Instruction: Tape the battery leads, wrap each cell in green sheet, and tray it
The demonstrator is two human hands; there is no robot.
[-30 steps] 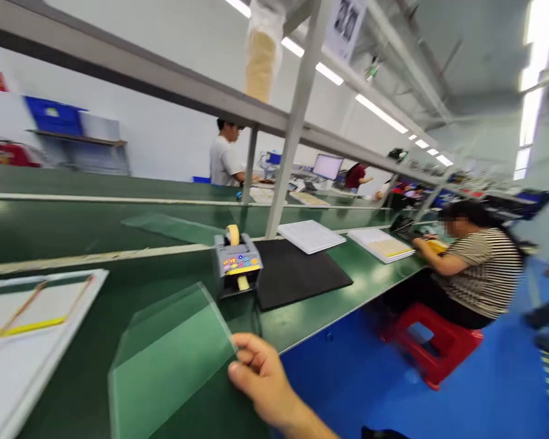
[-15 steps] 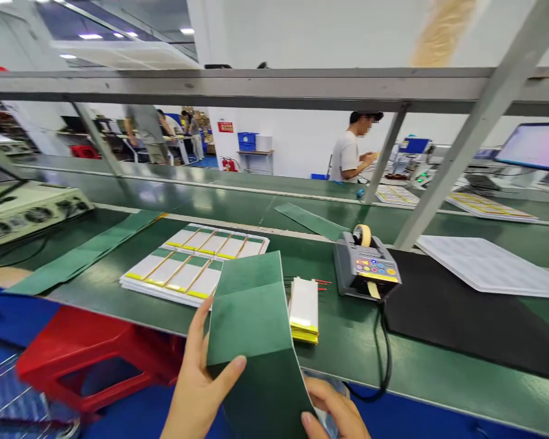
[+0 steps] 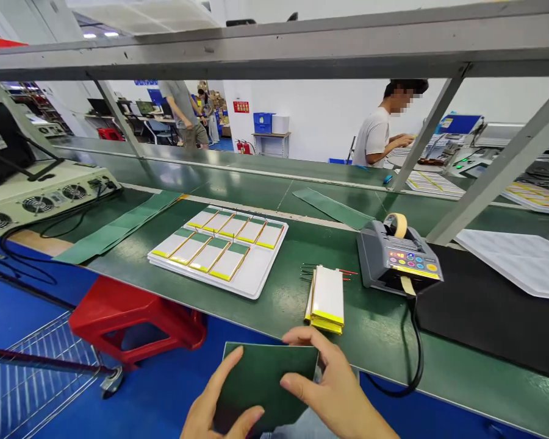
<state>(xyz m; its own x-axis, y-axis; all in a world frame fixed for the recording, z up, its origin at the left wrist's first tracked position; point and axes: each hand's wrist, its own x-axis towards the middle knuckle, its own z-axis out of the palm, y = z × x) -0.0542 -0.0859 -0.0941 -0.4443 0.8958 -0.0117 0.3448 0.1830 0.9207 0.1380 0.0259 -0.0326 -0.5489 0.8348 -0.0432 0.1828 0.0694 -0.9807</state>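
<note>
Between my two hands, low and close to my body, is a dark green sheet (image 3: 268, 381). My left hand (image 3: 219, 399) grips its left edge, the thumb lying on the near face. At the right edge my right hand (image 3: 322, 384) pinches it, thumb in front and fingers curled over the top corner. Just beyond, on the green bench, stands a stack of white pouch battery cells (image 3: 328, 296) with yellow ends and thin red and black wires. Left of that stack, a white tray (image 3: 251, 283) carries several more cells in two rows.
A grey tape dispenser (image 3: 396, 259) stands right of the stack, its cable hanging over the bench edge. Green strips (image 3: 119, 228) lie at left beside a fan-cooled machine (image 3: 50, 198). A red stool (image 3: 132, 323) is under the bench. A person (image 3: 379, 134) works across the bench.
The green sheet has come down toward my body, and its lighter upper panel no longer shows. My right hand has moved up to its top right corner. The camera view has shifted.
</note>
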